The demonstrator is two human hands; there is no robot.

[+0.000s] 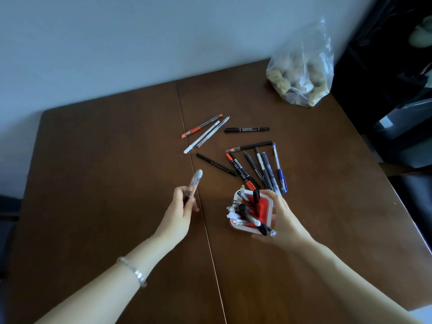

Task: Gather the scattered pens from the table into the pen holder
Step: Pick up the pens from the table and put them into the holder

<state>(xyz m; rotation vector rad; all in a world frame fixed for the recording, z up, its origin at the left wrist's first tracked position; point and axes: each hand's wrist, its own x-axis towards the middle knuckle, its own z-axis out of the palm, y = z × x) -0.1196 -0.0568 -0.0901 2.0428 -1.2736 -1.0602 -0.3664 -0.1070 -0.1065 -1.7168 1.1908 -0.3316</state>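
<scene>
My left hand (181, 208) is shut on a clear pen with a white cap (194, 182), held above the table to the left of the holder, cap pointing away from me. My right hand (282, 216) grips the right side of the pen holder (265, 206), a white square cup with a red inside that has several pens standing in it. Just beyond the holder lies a loose pile of pens: a black-and-orange marker (240, 170), a blue pen (279, 168), grey ones and a black pencil (216, 164). Farther off lie a red pen (201, 129), a white pen (202, 137) and a black marker (246, 129).
The brown table (105, 160) has a seam running down its middle and stands against a pale wall. A clear plastic bag (304, 73) with lumpy contents sits at the far right corner. Dark furniture stands past the table's right edge.
</scene>
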